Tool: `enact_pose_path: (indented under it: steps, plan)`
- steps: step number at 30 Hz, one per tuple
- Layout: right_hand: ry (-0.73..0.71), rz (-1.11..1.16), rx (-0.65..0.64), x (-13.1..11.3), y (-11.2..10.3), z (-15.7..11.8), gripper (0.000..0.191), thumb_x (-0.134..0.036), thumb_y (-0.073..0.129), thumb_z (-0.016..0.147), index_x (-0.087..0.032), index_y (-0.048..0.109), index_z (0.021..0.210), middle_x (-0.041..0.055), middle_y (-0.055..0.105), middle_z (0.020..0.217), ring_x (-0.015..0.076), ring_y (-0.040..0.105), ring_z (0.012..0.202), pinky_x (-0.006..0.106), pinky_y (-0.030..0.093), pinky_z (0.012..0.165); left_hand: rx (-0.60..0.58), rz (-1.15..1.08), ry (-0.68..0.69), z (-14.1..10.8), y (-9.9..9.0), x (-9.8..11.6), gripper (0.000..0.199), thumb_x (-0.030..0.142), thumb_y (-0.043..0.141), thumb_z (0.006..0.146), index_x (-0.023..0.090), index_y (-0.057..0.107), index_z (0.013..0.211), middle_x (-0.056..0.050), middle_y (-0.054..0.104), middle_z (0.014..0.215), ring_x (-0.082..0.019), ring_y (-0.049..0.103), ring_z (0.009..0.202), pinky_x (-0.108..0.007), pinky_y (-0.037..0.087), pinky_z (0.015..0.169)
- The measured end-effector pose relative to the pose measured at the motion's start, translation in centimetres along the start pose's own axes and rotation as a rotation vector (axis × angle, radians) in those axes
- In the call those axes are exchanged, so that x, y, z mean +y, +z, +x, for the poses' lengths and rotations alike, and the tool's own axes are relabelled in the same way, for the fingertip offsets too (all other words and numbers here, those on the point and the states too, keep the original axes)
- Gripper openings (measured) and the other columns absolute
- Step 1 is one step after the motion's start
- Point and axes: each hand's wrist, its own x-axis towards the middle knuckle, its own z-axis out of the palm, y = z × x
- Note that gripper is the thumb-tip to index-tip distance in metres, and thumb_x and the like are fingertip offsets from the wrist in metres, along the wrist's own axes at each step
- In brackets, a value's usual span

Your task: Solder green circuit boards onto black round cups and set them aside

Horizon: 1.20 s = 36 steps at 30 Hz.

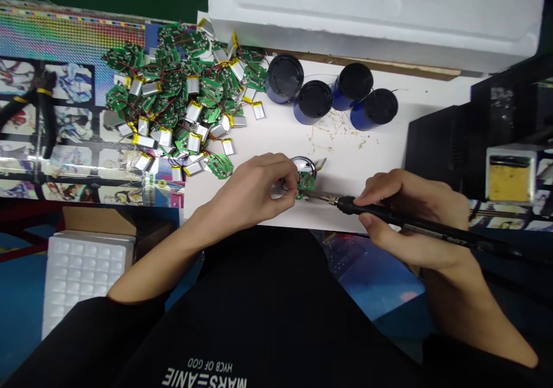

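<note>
My right hand [415, 215] is closed around the black handle of a soldering iron [389, 212]. Its metal tip reaches left onto a small green circuit board [306, 182] lying on the white work surface. At the board's left edge my left hand [263, 189] is closed in a pinch, with a thin black wire [283, 185] at its fingertips. Behind the board, partly covered by my left fingers, is a round part with a dark rim [305, 162]. A small silver battery pouch [320, 163] sits at the board's upper right.
A heap of green circuit boards [173, 77] with wired battery pouches lies at the left. Several blue cylinders with black tops [285, 77] stand behind my hands. A white foam box [371, 25] borders the back. At the right is a holder with a yellow sponge [510, 182].
</note>
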Motion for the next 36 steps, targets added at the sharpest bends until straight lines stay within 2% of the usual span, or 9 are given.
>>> enact_pose_path:
  steps: [9,13,17,19,21,23,26,30,36]
  plan:
    - [-0.054,0.129,0.131,0.1,-1.1,-0.5,0.014,-0.016,0.079,0.081,-0.024,0.071,0.088,-0.0018,0.066,0.067,0.0147,0.060,0.052,0.028,0.040,0.041,-0.007,-0.017,-0.015,0.1,0.0,0.0,0.014,0.003,0.066,0.087,0.016,0.069,0.087,-0.003,0.074,0.100,-0.019,0.071,0.094,-0.030,0.050,0.084]
    - [-0.057,0.160,0.447,1.3,-1.6,-1.0,0.014,-0.025,0.089,0.080,-0.023,0.076,0.085,0.0012,0.069,0.070,0.0175,0.064,0.059,0.031,0.047,0.046,-0.005,-0.004,-0.012,0.1,0.0,-0.1,0.014,0.003,0.065,0.086,0.016,0.068,0.087,-0.003,0.075,0.100,-0.019,0.071,0.093,-0.030,0.049,0.082]
    - [0.016,0.187,0.761,1.2,0.1,-1.1,0.024,-0.041,0.090,0.084,-0.024,0.079,0.096,-0.0014,0.068,0.072,0.0148,0.065,0.052,0.024,0.043,0.034,-0.013,0.007,-0.007,0.2,-0.1,-0.1,0.013,0.003,0.065,0.086,0.017,0.068,0.087,-0.003,0.075,0.100,-0.018,0.071,0.092,-0.030,0.048,0.083]
    - [0.046,0.267,0.715,0.7,1.9,-1.3,0.035,-0.055,0.078,0.096,-0.026,0.077,0.117,0.0023,0.074,0.088,0.0213,0.077,0.065,0.025,0.046,0.032,-0.022,0.013,-0.009,0.2,-0.2,0.0,0.013,0.004,0.066,0.087,0.017,0.068,0.087,-0.003,0.075,0.100,-0.019,0.071,0.092,-0.030,0.049,0.083]
    - [0.062,0.286,0.574,0.3,3.9,-1.7,0.042,-0.059,0.059,0.107,-0.028,0.071,0.133,0.0064,0.079,0.107,0.0233,0.082,0.074,0.028,0.054,0.038,-0.028,0.019,-0.012,0.2,-0.3,0.1,0.012,0.005,0.066,0.088,0.017,0.069,0.088,-0.003,0.075,0.101,-0.019,0.071,0.092,-0.030,0.049,0.083]
    - [-0.009,0.141,0.411,0.2,5.7,-2.0,0.031,-0.044,0.060,0.110,-0.028,0.069,0.135,0.0082,0.082,0.116,0.0243,0.082,0.087,0.039,0.068,0.065,-0.031,0.029,-0.002,0.2,-0.3,0.0,0.010,0.008,0.068,0.091,0.017,0.070,0.090,-0.003,0.076,0.101,-0.019,0.071,0.092,-0.031,0.050,0.084]
    - [-0.112,-0.128,0.258,0.8,7.5,-1.8,0.033,-0.024,0.076,0.099,-0.029,0.068,0.131,0.0099,0.079,0.130,0.0311,0.075,0.117,0.055,0.063,0.102,-0.024,0.055,0.096,0.0,-0.2,-0.6,0.006,0.015,0.067,0.100,0.017,0.071,0.097,-0.005,0.076,0.106,-0.020,0.070,0.100,-0.033,0.052,0.090]
    - [-0.143,-0.104,0.218,2.3,7.7,-0.7,0.044,-0.018,0.074,0.098,-0.030,0.062,0.139,0.0092,0.076,0.134,0.0291,0.073,0.122,0.051,0.063,0.105,0.014,0.210,0.311,-0.3,0.0,-1.8,0.013,0.024,0.063,0.110,0.019,0.074,0.112,-0.008,0.078,0.123,-0.022,0.065,0.112,-0.038,0.052,0.100]
    - [-0.181,-0.059,0.142,2.8,6.2,0.1,0.044,-0.017,0.073,0.099,-0.031,0.064,0.140,0.0078,0.076,0.134,0.0267,0.073,0.124,0.046,0.062,0.106,0.000,0.420,0.434,0.3,-0.3,-1.9,0.016,0.026,0.060,0.111,0.021,0.075,0.115,-0.006,0.079,0.125,-0.024,0.061,0.117,-0.039,0.047,0.093]
